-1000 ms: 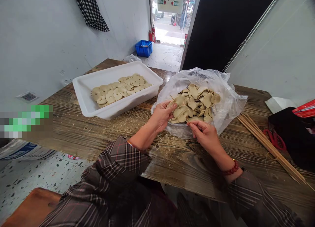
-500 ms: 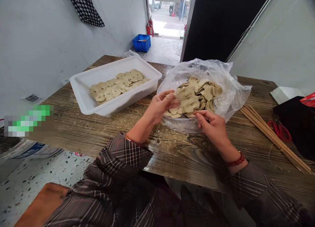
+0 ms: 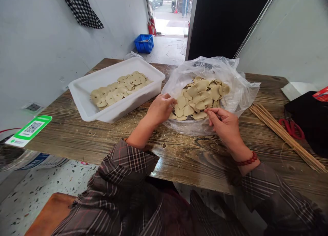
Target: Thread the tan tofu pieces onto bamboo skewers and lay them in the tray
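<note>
Surface: dark wood-grain top (image 3: 179, 154), carrying tub, bag and bundle; a green-edged code card (image 3: 30, 130) at its left end.
Tub: white, oblong, open-topped (image 3: 133, 104), left of the bag and apart from it. Holds flat beige pieces (image 3: 115, 94) in overlapping rows, seemingly threaded on sticks; this portion looks done, with bare floor showing around it.
Bag: clear plastic (image 3: 241, 96), mouth spread wide, right of the tub. Holds loose beige pieces (image 3: 188, 109) in a sizeable heap, judged unthreaded and left over.
Bundle: long thin sticks (image 3: 287, 135), lying slantwise to the right of the bag, apparently unused; red-handled scissors (image 3: 292, 128) just beside.
Left hand: at the bag's near left side (image 3: 160, 109), fingers bent towards the pieces. Whether it pinches one cannot be told.
Right hand: at the bag's near edge (image 3: 225, 125), thumb and forefinger pressed together on a stick's end.
Threaded pieces: a few beige rounds (image 3: 202, 100) over the heap, on the held stick by their look; exact count unclear. This one looks part-way or nearly filled, and lies outside the tub.
Held stick: thin, pale (image 3: 207, 108), mostly hidden by the pieces, its near end in the right fingertips.
</note>
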A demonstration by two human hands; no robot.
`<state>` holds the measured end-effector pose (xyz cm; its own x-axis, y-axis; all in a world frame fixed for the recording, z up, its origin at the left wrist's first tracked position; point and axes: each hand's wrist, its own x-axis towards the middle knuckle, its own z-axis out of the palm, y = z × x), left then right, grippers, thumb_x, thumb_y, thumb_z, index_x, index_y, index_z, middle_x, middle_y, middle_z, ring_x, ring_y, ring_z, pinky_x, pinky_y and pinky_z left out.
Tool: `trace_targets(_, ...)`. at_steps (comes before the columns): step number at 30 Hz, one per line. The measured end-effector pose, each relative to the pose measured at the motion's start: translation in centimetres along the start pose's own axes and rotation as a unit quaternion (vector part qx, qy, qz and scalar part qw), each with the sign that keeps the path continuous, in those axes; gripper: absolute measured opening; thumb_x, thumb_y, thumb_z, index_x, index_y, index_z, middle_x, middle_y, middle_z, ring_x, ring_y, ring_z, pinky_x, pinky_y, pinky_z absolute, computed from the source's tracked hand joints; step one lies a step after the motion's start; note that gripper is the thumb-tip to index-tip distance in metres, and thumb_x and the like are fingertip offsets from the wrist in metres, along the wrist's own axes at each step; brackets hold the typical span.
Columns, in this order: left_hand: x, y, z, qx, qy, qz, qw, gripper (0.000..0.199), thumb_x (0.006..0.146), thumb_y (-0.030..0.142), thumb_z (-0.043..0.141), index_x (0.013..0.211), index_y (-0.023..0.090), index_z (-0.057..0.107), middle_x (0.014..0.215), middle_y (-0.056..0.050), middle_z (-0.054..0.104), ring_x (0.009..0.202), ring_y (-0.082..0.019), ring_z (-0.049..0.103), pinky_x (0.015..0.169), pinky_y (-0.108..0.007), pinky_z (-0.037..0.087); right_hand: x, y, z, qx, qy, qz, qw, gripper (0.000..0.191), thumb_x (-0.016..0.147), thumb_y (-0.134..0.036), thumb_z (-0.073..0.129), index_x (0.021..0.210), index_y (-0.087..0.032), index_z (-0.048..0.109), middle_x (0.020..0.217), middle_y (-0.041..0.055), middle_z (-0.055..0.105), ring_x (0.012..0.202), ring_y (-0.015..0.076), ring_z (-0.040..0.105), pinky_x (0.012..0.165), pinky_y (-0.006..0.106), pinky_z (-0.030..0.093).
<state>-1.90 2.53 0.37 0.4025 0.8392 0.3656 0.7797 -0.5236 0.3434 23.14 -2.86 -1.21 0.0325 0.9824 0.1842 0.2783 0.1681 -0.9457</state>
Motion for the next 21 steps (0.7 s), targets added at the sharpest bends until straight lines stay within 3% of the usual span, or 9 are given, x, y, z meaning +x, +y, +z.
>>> trace_targets(5, -0.2, 0.0, 0.1, 0.051, -0.062, 0.080, 0.994, 0.041, 0.071, 0.003, 0.054, 0.101, 0.022, 0.073, 0.100, -0.010, 0.060, 0.090, -0.022, 0.050, 0.086, -0.040, 0.042, -0.1, -0.2, 0.1, -0.004, -0.004, -0.002, 1.000, 0.032, 0.087, -0.047, 0.061, 0.093, -0.018, 0.072, 0.054, -0.0033, 0.054, 0.044, 0.0097, 0.044, 0.040, 0.022, 0.034)
trace_targets(13, 0.0, 0.2, 0.9, 0.056, -0.049, 0.083, 0.994, 0.024, 0.078, 0.013, 0.060, 0.091, 0.024, 0.077, 0.101, -0.009, 0.061, 0.091, -0.022, 0.050, 0.086, -0.040, 0.041, 0.0, 0.2, 0.2, 0.006, -0.014, -0.006, 1.000, 0.033, 0.087, -0.046, 0.060, 0.098, -0.017, 0.072, 0.054, -0.0034, 0.054, 0.042, 0.0090, 0.042, 0.039, 0.022, 0.031)
trace_targets(18, 0.3, 0.3, 1.1, -0.103, 0.031, 0.023, 0.994, 0.014, 0.081, 0.021, 0.061, 0.078, 0.020, 0.075, 0.096, -0.008, 0.067, 0.092, -0.021, 0.056, 0.091, -0.039, 0.042, 0.1, 0.3, 0.2, 0.014, -0.012, -0.006, 1.000, 0.035, 0.087, -0.046, 0.061, 0.100, -0.016, 0.072, 0.055, -0.0031, 0.055, 0.044, 0.0097, 0.044, 0.040, 0.022, 0.033)
trace_targets(21, 0.4, 0.6, 0.7, -0.286, 0.094, -0.086, 0.950, 0.011, 0.079, 0.025, 0.063, 0.077, 0.018, 0.071, 0.089, -0.005, 0.069, 0.089, -0.019, 0.059, 0.085, -0.033, 0.045, 0.0, 0.1, 0.3, 0.017, -0.013, 0.002, 1.000, 0.034, 0.087, -0.046, 0.061, 0.100, -0.016, 0.072, 0.054, -0.0037, 0.054, 0.043, 0.0094, 0.043, 0.039, 0.022, 0.032)
